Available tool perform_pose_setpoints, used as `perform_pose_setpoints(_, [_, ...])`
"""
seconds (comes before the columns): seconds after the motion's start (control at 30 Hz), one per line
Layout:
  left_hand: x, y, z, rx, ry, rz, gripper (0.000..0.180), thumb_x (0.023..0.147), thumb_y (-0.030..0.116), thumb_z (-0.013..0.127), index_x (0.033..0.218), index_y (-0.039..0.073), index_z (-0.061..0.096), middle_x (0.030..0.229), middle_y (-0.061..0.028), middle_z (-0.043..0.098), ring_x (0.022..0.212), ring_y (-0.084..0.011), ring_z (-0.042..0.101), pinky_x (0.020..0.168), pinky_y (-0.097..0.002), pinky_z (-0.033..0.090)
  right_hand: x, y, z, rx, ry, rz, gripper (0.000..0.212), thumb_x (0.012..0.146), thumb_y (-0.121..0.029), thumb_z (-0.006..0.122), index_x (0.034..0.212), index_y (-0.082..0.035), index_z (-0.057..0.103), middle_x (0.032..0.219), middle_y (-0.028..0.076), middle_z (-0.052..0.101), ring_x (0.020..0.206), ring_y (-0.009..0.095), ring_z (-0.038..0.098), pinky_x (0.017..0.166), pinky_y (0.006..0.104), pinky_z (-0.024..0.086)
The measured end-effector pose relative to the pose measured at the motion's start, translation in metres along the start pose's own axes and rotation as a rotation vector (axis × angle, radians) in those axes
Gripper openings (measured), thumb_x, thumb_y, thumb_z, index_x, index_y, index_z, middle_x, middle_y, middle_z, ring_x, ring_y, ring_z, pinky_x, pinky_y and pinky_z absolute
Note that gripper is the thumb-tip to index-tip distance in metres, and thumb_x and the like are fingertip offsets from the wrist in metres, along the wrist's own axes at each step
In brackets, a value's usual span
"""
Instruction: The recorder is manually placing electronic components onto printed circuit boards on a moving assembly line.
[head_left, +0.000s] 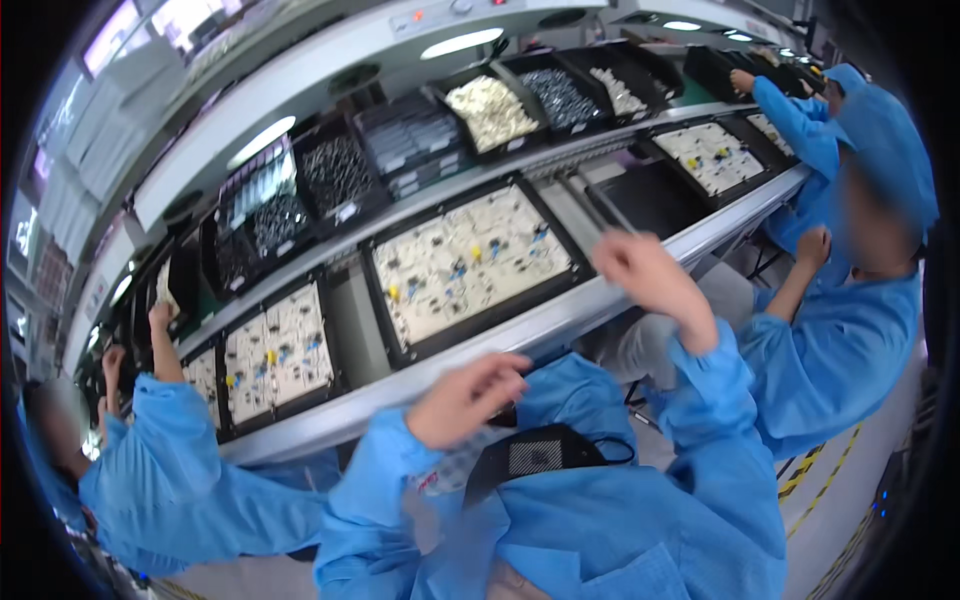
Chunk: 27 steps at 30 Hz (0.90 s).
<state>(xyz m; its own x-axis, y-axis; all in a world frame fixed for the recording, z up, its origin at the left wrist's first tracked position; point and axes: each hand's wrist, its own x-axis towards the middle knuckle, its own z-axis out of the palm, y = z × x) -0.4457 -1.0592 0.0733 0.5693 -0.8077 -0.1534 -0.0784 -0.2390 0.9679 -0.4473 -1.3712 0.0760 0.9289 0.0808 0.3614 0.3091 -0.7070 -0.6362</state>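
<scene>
My left hand (468,398) hangs in front of the line's metal front rail, fingers curled in toward the thumb. Whether anything sits in that pinch cannot be seen. To its upper right, my right hand (645,272) is raised over the rail, its fingers bent together and slightly blurred; whatever they may hold is hidden. Nearest to both is a pale circuit board (470,262) in a black frame (408,352). Small yellow, blue and black components stand on the board. Neither hand touches it.
Black bins of white parts (490,110), dark parts (336,170) and blue-grey parts (553,97) line the shelf behind. Other framed boards (278,352) (708,157) lie left and right on the conveyor. Co-workers in blue sit close on the left (180,470) and right (840,350).
</scene>
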Motion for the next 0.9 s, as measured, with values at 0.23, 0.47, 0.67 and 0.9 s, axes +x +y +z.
perform_pose_setpoints(0.23, [0.144, 0.092, -0.079, 0.514, 0.242, 0.074, 0.021, 0.092, 0.012, 0.058, 0.110, 0.001, 0.057, 0.084, -0.0087, 0.065, 0.076, -0.0112, 0.062, 0.067, -0.0273, 0.051, 0.165, 0.174, -0.114, -0.405, 0.659, 0.316, 0.024, 0.081, -0.015, 0.057, 0.102, -0.004, 0.058, 0.092, 0.023, 0.064, 0.089, 0.040, 0.062, 0.079, 0.0480, 0.049])
perform_pose_setpoints(0.47, [0.402, 0.055, -0.170, 0.877, 0.642, 0.099, 0.069, 0.084, 0.051, 0.064, 0.104, -0.013, 0.049, 0.077, -0.0183, 0.065, 0.069, -0.0235, 0.066, 0.064, -0.0339, 0.052, 0.266, 0.342, -0.166, -0.628, 0.657, 0.359, 0.058, 0.072, -0.027, 0.075, 0.118, 0.000, 0.050, 0.109, 0.023, 0.058, 0.102, 0.039, 0.057, 0.087, 0.0456, 0.048])
perform_pose_setpoints(0.67, [0.457, 0.062, -0.190, 0.347, 0.242, -0.350, 0.071, 0.089, 0.053, 0.057, 0.083, -0.018, 0.057, 0.064, -0.0206, 0.064, 0.048, -0.0233, 0.064, 0.040, -0.0313, 0.053, 0.312, 0.370, -0.165, -0.559, 0.349, 0.522, 0.047, 0.072, -0.033, 0.075, 0.103, 0.000, 0.064, 0.097, 0.021, 0.066, 0.094, 0.038, 0.063, 0.083, 0.0448, 0.051])
perform_pose_setpoints(0.9, [0.483, 0.067, -0.180, 0.297, 0.310, -0.404, 0.038, 0.090, 0.017, 0.044, 0.090, -0.020, 0.050, 0.064, -0.0233, 0.062, 0.049, -0.0285, 0.065, 0.041, -0.0355, 0.056, 0.329, 0.360, -0.178, -0.687, 0.341, 0.550, 0.032, 0.075, -0.031, 0.071, 0.098, -0.008, 0.069, 0.094, 0.017, 0.068, 0.093, 0.035, 0.064, 0.081, 0.0436, 0.052])
